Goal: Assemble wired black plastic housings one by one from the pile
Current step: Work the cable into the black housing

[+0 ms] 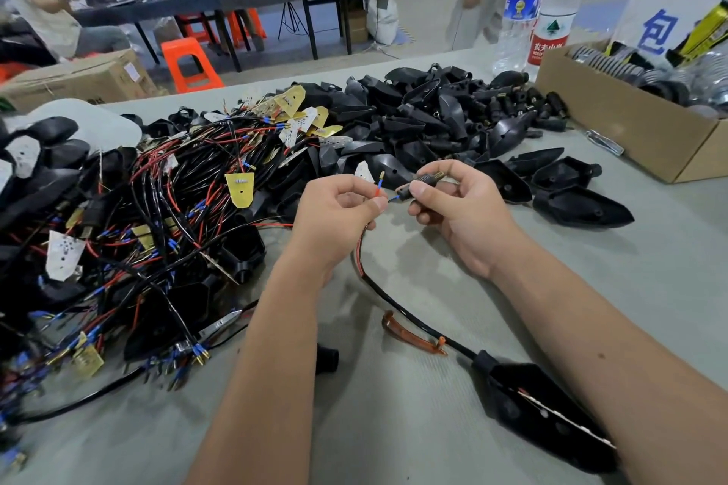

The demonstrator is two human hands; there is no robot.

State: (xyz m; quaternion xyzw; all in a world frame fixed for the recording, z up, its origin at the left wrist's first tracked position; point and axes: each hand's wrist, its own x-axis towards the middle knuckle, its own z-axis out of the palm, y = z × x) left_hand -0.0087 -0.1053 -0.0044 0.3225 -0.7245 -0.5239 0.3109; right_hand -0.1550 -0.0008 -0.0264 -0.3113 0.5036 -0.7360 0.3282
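My left hand (pixel 338 217) pinches the red and black wires (pixel 360 248) near their tips; a red lead with a brass terminal sticks up from its fingers. My right hand (pixel 453 205) holds a small black threaded stem (pixel 423 180), and a blue-tipped lead enters its left end. The sheathed cable (pixel 398 303) runs down the table to a black plastic housing (pixel 539 402) lying by my right forearm. An orange lens strip (pixel 409 335) lies beside the cable. A pile of wired housings (pixel 130 217) is on the left, and a pile of bare black housings (pixel 437 122) lies behind my hands.
A cardboard box (pixel 630 122) of metal parts stands at the right, with two water bottles (pixel 539 8) behind it. Small tweezers (pixel 220 325) lie by my left forearm. People, tables and orange stools are in the background.
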